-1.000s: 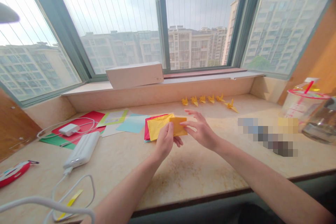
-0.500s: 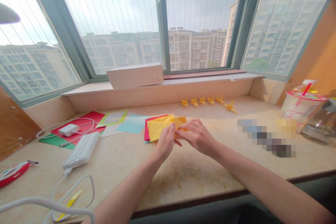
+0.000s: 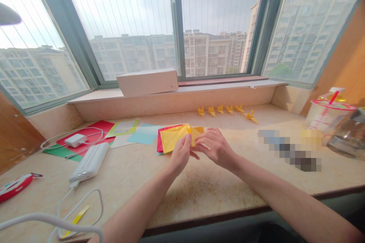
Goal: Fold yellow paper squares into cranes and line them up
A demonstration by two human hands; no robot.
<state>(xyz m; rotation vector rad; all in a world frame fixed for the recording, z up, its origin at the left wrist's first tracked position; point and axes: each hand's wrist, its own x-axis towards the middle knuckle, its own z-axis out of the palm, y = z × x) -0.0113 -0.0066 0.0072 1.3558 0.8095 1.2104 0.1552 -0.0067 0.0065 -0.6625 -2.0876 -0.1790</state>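
Observation:
My left hand and my right hand meet just above the stone desk, both pinching a small folded orange paper. Only its upper part shows between the fingers. Right behind it lies a stack of coloured sheets with a yellow one on top and a red one below. A row of several small orange folded cranes stands farther back, near the ledge under the window.
At the left lie a white power bank, a white charger with cables, red, green and blue papers, and a red object. A white box rests on the sill. A plastic cup and glass jar stand at right.
My right hand, open beside the paper a second ago, has closed onto it. The orange paper is now mostly covered by both hands, which drew together.

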